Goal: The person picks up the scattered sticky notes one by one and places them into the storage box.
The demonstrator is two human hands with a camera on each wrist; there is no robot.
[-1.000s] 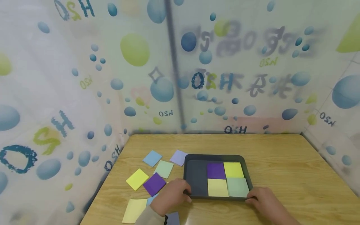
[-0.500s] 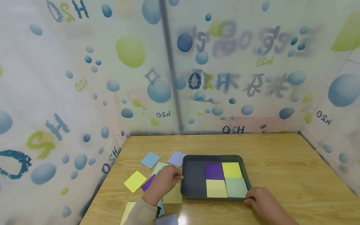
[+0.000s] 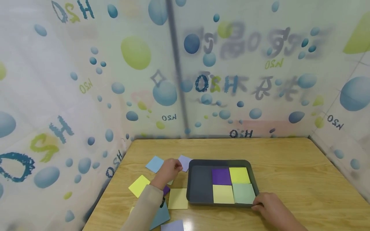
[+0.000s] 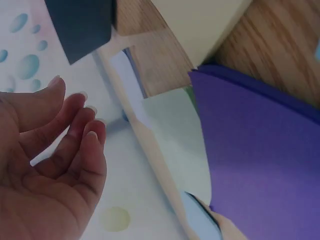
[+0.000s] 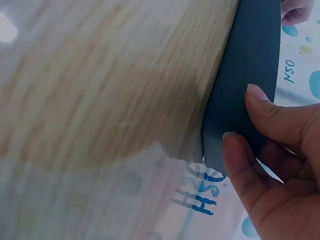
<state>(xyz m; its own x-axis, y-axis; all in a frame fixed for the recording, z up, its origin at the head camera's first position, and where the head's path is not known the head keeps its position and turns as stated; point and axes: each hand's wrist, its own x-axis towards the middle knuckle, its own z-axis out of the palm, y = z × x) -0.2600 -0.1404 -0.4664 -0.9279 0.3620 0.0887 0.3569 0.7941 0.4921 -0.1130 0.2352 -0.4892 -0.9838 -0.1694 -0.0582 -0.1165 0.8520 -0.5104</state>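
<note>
My left hand (image 3: pixel 169 173) reaches over the loose coloured squares, its fingertips right at the lavender square (image 3: pixel 185 163). In the left wrist view its fingers are loosely bent with nothing between them. A purple square (image 4: pixel 260 145) and a pale green square (image 4: pixel 175 140) show beside it there. My right hand (image 3: pixel 273 207) holds the near right corner of a dark tray (image 3: pixel 200 184), thumb and fingers against the tray's side in the right wrist view. Inside the tray lie a purple square (image 3: pixel 221 176), a yellow one, a cream one and a pale green one (image 3: pixel 243 193); its left part shows bare.
Left of the tray, a light blue square (image 3: pixel 154 163), a yellow square (image 3: pixel 139 185) and a cream square (image 3: pixel 178 199) lie on the wooden table (image 3: pixel 289 166). Another lavender square (image 3: pixel 172 225) is near the front. A patterned curtain (image 3: pixel 245 64) rises behind the table.
My left hand has let go of the tray's near left corner and moved away along its left side to the lavender square. The right hand has stayed at its corner.
</note>
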